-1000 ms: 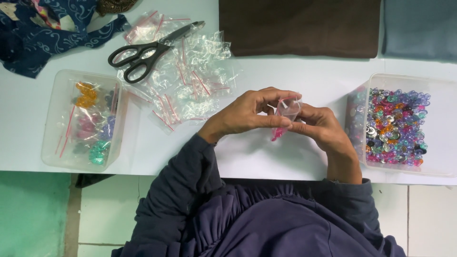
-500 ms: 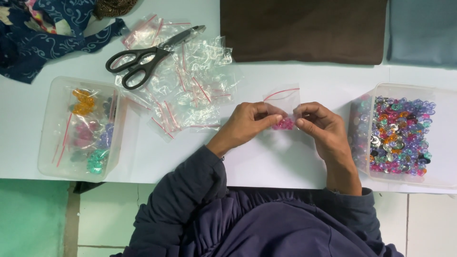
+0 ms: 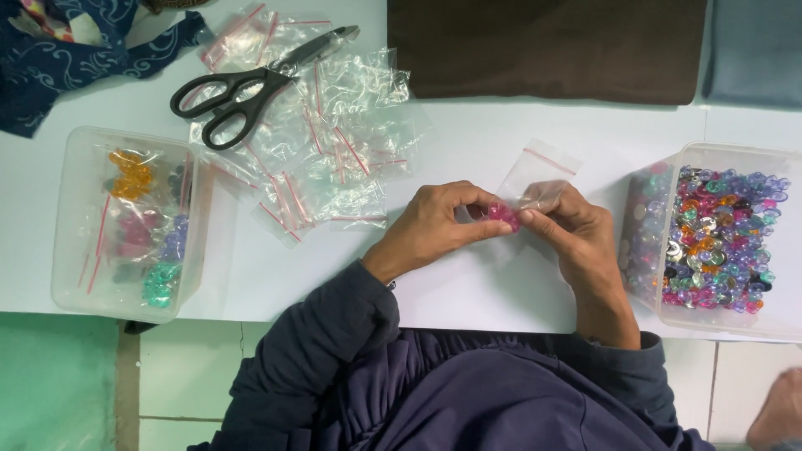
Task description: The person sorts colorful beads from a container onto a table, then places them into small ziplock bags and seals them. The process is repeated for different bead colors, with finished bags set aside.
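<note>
Near the table's (image 3: 468,134) front edge, the left hand (image 3: 439,225) pinches pink beads (image 3: 504,215) at the mouth of a small clear zip bag (image 3: 535,177), which the right hand (image 3: 572,230) clamps by its lower end. I judge the 2 pinches are slight: a slack bag mouth could spill beads over the edge.

We see a small bag (image 3: 535,171) of thin, clear, glossy plastic, crinkled, with pink beads (image 3: 504,215) inside that look like shiny translucent plastic. The pile of bags (image 3: 334,142) has the same glossy film. The scissors (image 3: 251,88) have matt black plastic handles and dull metal blades. Both tubs (image 3: 125,221) (image 3: 727,238) are cloudy, smooth plastic. The tabletop (image 3: 468,134) is smooth matt white. The brown cloth (image 3: 543,46) looks soft and matt.
</note>
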